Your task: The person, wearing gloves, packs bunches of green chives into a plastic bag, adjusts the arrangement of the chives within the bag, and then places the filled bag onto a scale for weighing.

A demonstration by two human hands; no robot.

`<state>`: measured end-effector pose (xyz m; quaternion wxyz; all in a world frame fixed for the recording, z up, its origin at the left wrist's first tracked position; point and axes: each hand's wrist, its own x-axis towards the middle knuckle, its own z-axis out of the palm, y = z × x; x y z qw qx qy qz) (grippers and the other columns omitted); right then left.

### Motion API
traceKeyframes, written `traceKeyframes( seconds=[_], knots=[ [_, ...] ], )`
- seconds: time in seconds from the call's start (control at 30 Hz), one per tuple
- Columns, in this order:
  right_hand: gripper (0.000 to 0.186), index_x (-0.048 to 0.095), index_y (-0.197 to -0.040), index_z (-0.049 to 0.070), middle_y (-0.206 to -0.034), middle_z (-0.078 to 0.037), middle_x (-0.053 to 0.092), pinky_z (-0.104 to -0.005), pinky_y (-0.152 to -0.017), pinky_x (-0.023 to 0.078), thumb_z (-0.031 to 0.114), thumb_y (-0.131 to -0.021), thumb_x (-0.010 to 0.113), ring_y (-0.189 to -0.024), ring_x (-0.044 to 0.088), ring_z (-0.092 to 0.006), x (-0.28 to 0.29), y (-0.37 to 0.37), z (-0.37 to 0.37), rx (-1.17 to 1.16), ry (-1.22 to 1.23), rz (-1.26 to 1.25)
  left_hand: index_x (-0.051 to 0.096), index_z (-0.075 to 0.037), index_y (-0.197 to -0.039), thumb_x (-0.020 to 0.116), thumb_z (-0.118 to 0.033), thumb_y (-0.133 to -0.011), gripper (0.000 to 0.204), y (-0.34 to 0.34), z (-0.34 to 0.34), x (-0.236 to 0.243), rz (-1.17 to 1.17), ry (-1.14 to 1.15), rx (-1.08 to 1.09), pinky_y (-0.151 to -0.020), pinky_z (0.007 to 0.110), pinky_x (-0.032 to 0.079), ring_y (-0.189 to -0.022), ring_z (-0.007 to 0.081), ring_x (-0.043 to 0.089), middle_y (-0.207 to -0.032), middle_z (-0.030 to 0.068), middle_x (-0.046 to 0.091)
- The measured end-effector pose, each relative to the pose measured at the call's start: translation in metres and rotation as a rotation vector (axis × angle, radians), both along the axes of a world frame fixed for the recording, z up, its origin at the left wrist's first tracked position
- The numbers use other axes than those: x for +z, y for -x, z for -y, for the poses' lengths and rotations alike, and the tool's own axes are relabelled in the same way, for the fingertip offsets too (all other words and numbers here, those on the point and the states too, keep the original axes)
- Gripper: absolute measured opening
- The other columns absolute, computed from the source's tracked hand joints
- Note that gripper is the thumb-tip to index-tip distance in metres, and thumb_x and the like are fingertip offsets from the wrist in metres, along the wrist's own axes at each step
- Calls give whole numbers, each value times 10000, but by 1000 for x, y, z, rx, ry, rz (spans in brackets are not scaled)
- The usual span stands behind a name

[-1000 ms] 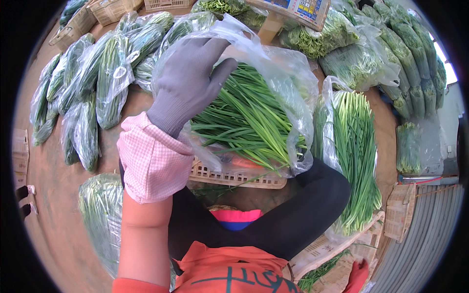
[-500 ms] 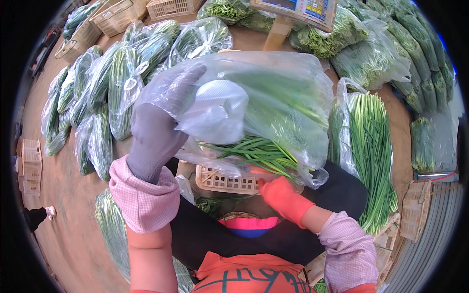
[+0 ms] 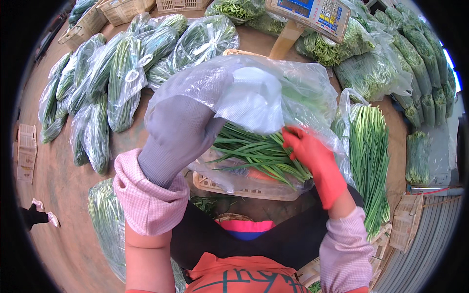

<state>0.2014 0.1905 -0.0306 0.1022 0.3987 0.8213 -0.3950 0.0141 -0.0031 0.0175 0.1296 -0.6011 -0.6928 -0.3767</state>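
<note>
A clear plastic bag (image 3: 310, 100) lies partly over a bundle of garlic chives (image 3: 256, 151) on a plastic crate (image 3: 239, 189) in front of me. My left hand (image 3: 188, 115), in a grey glove, is curled at the bag's left side, with the film stretched over its fingers. Beside its fingertips a white sheet-like piece (image 3: 251, 100) shows; I cannot tell whether it belongs to the bag. My right hand (image 3: 315, 158), in a red glove, has its bent fingers at the bag's near edge, right above the chives. Something orange (image 3: 261, 174) shows below the bundle.
More loose chives (image 3: 369, 166) lie to the right in an open bag. Several bagged bundles of greens (image 3: 124, 83) lie at the left. A scale display (image 3: 312, 17) stands beyond the crate, near a bag of greens (image 3: 337, 44). Someone's feet (image 3: 46, 215) show at far left.
My right hand has risen from beside the crate to the bag's near edge. My left hand has moved right with the bag. More of the chives is uncovered at the near side.
</note>
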Motion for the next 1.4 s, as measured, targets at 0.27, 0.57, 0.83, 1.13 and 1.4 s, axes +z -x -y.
traceKeyframes(
  seconds=[0.27,0.57,0.83,1.13,1.4],
  knots=[
    [530,505,-1301,106,-1201,-106,589,-323,-932,433,166,-803,676,-1120,541,-228,-7,10,-52,-188,-61,-410,645,-94,-1117,709,-127,-757,367,-17,-6,-17,-48,48,-32,-886,399,468,-978,306,615,-965,91,630],
    [494,492,-1312,110,-1250,-93,557,-318,-944,419,152,-842,635,-1100,538,-192,48,-10,-36,-184,-189,-430,652,-257,-1114,606,-144,-807,331,-41,-71,20,-642,-24,345,-922,452,447,-1002,277,574,-1062,78,585],
    [356,593,-1191,66,-1222,-99,580,-318,-878,457,219,-870,611,-1061,567,-199,-49,37,-52,49,-309,-295,610,61,-1101,561,65,-836,269,-3,-58,39,-73,-394,27,-715,313,542,-786,195,664,-891,143,682],
    [366,571,-1212,64,-1241,-96,566,-317,-879,460,222,-882,590,-1075,561,-196,-83,72,-69,181,-402,-135,589,108,-1070,622,-24,-832,274,17,-50,22,-141,-492,28,-784,339,524,-861,258,660,-950,181,664],
    [375,552,-1231,63,-1258,-93,554,-315,-880,462,225,-893,571,-1088,554,-193,-86,84,-76,213,-382,-127,651,66,-970,688,-82,-712,300,-31,-44,86,-83,-275,302,-761,331,511,-815,261,662,-899,165,676]
  ],
)
